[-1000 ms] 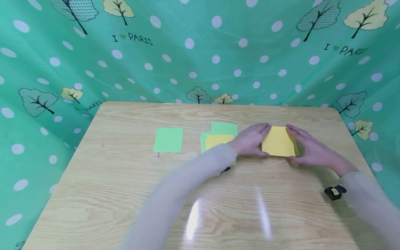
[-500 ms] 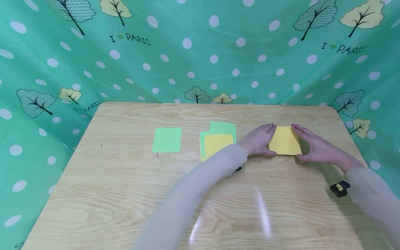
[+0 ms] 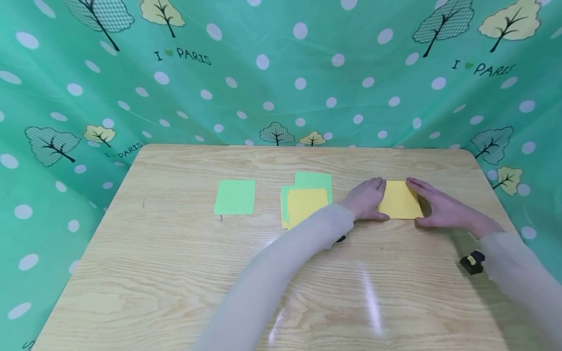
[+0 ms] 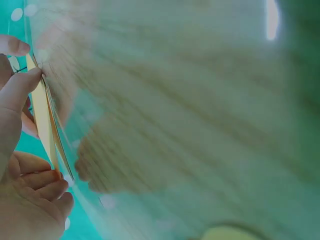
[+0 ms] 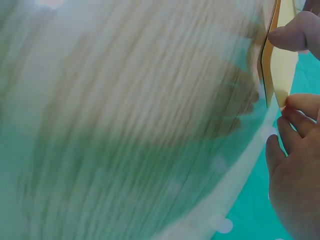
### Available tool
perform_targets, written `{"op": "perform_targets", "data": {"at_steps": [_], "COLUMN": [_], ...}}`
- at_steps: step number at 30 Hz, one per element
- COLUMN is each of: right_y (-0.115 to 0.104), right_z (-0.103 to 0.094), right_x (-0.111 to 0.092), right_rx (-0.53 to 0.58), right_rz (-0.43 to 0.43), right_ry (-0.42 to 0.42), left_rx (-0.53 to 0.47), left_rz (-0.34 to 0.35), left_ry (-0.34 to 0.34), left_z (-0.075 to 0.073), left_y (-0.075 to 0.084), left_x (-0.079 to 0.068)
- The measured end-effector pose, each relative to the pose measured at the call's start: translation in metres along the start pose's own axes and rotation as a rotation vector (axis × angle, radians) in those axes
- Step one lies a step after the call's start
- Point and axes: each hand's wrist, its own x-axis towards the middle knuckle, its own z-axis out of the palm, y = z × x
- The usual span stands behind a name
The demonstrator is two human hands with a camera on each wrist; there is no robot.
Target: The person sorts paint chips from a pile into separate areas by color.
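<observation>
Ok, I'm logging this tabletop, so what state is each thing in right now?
Yellow sheet: held at opposite sides; contact underneath unclear.
Left hand: gripping its left side, thumb and fingers spread apart.
Right hand: gripping its right side likewise.
Lone green sheet: flat, apart from the others.
Middle sheets: green and yellow, overlapping unevenly, partly hidden by the left sleeve.
Table: shiny, reflecting light.
Curtain: slightly creased.

The desk [image 3: 153, 273] has a smooth wood-grain top, glossy enough to return bright streaks and cloudy reflections. The yellow square [image 3: 399, 201] and green square [image 3: 234, 197] look like smooth, matt paper. The curtain [image 3: 237, 58] appears to be softly creased, faintly shiny cloth; the sleeve [image 3: 272, 273], matt fabric.
</observation>
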Motion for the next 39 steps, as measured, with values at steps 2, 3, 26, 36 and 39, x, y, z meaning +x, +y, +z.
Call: {"op": "perform_targets", "data": {"at_steps": [2,3,26,36,39], "right_y": [0.000,-0.001,-0.002,-0.005,-0.010], "right_z": [0.000,0.000,0.002,0.009,0.012], "right_x": [0.000,0.000,-0.009,-0.010,-0.008], "right_rx": [0.010,0.010,0.003,0.002,-0.010], "right_rz": [-0.002,-0.001,-0.017,-0.068,-0.066], "right_ry": [-0.014,-0.018,0.076,0.163,0.173], "left_rx": [-0.012,-0.025,-0.239,-0.368,-0.369], "left_rz": [-0.006,-0.010,0.031,-0.003,-0.004], "left_ry": [-0.009,-0.014,0.023,0.067,0.068], "left_z": [0.001,0.001,-0.003,-0.008,-0.010], "left_y": [0.000,0.000,-0.031,-0.064,-0.075], "left_x": [0.000,0.001,-0.018,-0.037,-0.049]}}
